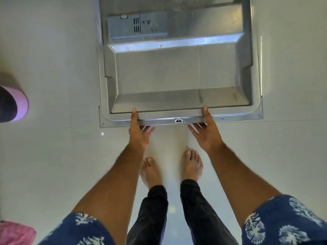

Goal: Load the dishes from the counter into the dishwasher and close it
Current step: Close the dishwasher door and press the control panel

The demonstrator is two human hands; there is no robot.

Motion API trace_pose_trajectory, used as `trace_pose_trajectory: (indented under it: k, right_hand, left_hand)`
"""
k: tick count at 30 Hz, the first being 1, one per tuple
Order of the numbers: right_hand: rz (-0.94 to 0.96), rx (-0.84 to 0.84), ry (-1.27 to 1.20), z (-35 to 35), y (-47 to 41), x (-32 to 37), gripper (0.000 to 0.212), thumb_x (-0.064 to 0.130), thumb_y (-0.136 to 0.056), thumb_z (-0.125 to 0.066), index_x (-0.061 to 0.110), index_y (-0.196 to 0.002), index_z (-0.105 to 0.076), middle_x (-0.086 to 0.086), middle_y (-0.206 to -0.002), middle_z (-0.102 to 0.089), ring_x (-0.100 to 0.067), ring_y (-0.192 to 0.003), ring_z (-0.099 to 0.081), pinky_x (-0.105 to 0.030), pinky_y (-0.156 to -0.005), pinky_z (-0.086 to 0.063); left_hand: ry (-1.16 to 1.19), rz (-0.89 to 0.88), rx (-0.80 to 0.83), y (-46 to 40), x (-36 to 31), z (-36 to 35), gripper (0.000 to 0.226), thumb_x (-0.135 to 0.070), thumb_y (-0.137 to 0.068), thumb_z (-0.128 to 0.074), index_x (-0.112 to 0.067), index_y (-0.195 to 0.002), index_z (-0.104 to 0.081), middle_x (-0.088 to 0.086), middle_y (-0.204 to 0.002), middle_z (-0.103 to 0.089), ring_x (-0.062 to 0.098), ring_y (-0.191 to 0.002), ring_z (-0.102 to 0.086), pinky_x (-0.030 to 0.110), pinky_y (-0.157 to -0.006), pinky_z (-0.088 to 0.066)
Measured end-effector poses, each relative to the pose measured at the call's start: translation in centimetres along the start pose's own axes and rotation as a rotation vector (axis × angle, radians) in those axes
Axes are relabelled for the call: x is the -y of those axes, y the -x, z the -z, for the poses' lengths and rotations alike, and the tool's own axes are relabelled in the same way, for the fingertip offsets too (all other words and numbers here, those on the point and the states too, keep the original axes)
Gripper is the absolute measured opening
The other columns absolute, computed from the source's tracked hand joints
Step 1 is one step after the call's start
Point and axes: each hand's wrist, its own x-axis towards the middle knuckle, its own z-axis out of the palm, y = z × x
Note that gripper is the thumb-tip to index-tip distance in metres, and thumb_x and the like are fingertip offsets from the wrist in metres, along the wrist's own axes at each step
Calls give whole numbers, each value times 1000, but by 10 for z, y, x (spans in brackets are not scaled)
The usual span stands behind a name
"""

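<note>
The dishwasher door (177, 71) lies open below me, its grey steel inner face up, with the detergent dispenser (137, 26) near its far left. My left hand (138, 132) grips the door's near edge left of the latch (178, 120), thumb on top and fingers underneath. On the other side of the latch my right hand (208, 133) holds the same edge in the same way. The racks and the dishes are out of sight beyond the top of the frame.
Pale floor tiles (53, 156) surround the door. My bare feet (171, 167) stand just behind its near edge. A pink-rimmed dark object (14, 104) sits at the left edge, and pink cloth (16, 234) lies at the bottom left corner.
</note>
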Motion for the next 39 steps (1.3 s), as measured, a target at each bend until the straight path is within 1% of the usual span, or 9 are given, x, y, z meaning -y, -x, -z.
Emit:
trace_pose_trajectory:
  k: [4, 8, 12, 15, 20, 25, 29, 33, 39]
  right_hand:
    - [4, 5, 26, -8, 39, 10, 44, 43, -82, -74, 19, -117, -66, -9, -128, -65, -27, -122, -61, -44, -107, -47]
    - [-2, -8, 3, -28, 98, 39, 40, 39, -85, -72, 17, -117, -63, -9, -120, -65, -26, -121, -61, -44, -107, -47]
    - [20, 20, 15, -59, 159, 79, 25, 39, -83, -70, 18, -96, -65, -4, -97, -65, -21, -105, -65, -41, -101, -50]
    - [21, 12, -11, -86, 194, 107, 17, 32, -91, -66, 18, -83, -61, -3, -88, -63, -19, -92, -66, -38, -96, -52]
    - [52, -13, -28, -140, 243, 158, 12, 25, -94, -65, 18, -84, -65, -2, -87, -69, -20, -92, -68, -34, -79, -62]
    - [94, 30, 41, -190, 288, 206, 23, 20, -98, -59, 22, -81, -74, -3, -89, -70, -20, -90, -70, -34, -79, -61]
    - [94, -1, 97, -231, 307, 247, 10, 14, -100, -56, 13, -107, -63, -9, -109, -66, -22, -95, -67, -34, -77, -61]
    - [91, -36, 98, -272, 320, 277, 7, 7, -100, -53, 12, -100, -59, -14, -118, -61, -22, -90, -63, -38, -88, -58]
    - [141, -80, 121, -321, 333, 324, 27, 7, -98, -57, 3, -124, -56, -22, -120, -59, -27, -91, -63, -41, -92, -50]
  left_hand:
    - [-21, -31, 25, 38, -11, 3, 41, -54, -86, -69, -25, -113, -60, 9, -130, -59, 30, -117, -61, 55, -104, -47]
    - [11, -52, -5, 102, -35, -7, 43, -50, -83, -71, -22, -115, -62, 6, -123, -58, 30, -117, -58, 54, -97, -51]
    - [23, -67, -51, 176, -73, -35, 31, -45, -89, -69, -21, -108, -63, -1, -91, -56, 23, -105, -58, 46, -79, -55]
    - [35, -69, -33, 226, -109, -53, 22, -44, -95, -61, -23, -97, -58, 2, -88, -54, 25, -101, -56, 41, -75, -54]
    - [69, -115, -29, 291, -167, -86, 32, -41, -104, -47, -17, -122, -56, 10, -113, -60, 29, -100, -60, 42, -78, -53]
    - [39, -181, 3, 348, -221, -117, 38, -28, -108, -40, -6, -137, -51, 10, -107, -61, 29, -92, -61, 47, -84, -52]
    - [23, -200, 4, 378, -267, -149, 37, -23, -108, -38, -4, -138, -49, 15, -114, -57, 33, -101, -60, 50, -89, -51]
    - [44, -212, -17, 385, -299, -175, 35, -19, -108, -40, -4, -139, -49, 15, -119, -56, 34, -107, -57, 41, -73, -53]
    - [-7, -287, 4, 385, -340, -207, 21, -10, -105, -47, -2, -123, -54, 21, -110, -62, 35, -88, -65, 49, -77, -56]
